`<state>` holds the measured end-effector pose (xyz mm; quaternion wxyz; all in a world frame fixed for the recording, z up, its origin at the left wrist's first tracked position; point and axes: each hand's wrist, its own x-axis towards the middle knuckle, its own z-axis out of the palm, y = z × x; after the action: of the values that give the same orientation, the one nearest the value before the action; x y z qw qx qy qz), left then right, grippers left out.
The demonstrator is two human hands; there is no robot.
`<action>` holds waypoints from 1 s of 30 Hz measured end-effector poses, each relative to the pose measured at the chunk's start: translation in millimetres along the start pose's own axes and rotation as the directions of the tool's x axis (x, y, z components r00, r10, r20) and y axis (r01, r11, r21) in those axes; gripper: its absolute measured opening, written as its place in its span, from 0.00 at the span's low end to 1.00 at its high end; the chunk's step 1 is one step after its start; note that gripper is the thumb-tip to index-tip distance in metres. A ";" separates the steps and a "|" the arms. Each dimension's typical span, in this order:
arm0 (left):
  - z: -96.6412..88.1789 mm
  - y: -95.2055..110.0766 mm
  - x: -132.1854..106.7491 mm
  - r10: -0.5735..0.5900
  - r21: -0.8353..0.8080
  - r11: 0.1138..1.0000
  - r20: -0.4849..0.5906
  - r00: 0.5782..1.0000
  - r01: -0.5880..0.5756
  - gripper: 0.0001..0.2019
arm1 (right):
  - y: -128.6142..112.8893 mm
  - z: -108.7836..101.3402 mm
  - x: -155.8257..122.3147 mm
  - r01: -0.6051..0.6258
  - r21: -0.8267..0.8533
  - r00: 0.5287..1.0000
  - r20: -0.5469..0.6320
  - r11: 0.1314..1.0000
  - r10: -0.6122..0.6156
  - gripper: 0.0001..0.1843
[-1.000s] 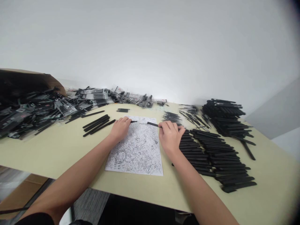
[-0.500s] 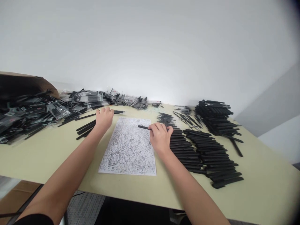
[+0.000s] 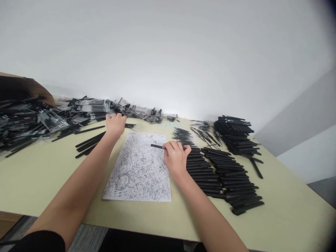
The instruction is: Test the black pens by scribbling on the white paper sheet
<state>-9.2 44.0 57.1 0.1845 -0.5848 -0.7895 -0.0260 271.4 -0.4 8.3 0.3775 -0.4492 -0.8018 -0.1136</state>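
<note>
head view: a black pen (image 3: pixel 156 146) is gripped in the right hand (image 3: pixel 175 157), its end reaching over the upper part of a scribbled sheet (image 3: pixel 136 171). the left hand (image 3: pixel 116 125) is curled just beside some short black sticks (image 3: pixel 130 125); whether anything is pinched there is hidden by the fingers.

progress, as judged: partway. pens are laid at right in two rows (image 3: pixel 236 173) and a stack (image 3: pixel 233 127), seemingly the handled share. thin sticks (image 3: pixel 182 135) are gathered behind them. at left, a few loose pens (image 3: pixel 88 143) and a large heap of packets (image 3: pixel 91 105) are seen, probably left to be dealt with.
</note>
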 end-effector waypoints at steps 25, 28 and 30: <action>17.5 -37.3 2.7 -0.220 -0.081 0.972 0.031 0.975 0.221 0.17 | 0.2 0.3 -0.5 -0.010 0.047 1.000 -0.006 0.999 0.010 0.12; 24.3 -41.2 2.7 -0.234 -0.087 0.967 0.070 0.970 0.239 0.15 | 0.8 1.0 -0.9 -0.011 0.050 1.000 0.000 0.999 0.011 0.12; 27.2 -43.3 2.3 -0.236 -0.107 0.964 0.080 0.969 0.243 0.14 | 1.1 1.5 -1.2 -0.016 0.054 1.000 0.009 0.998 0.015 0.12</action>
<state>-57.3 39.4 40.1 0.1192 -0.4952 -0.8573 -0.0746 271.9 0.3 6.2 0.3870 -0.4456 -0.8025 -0.0872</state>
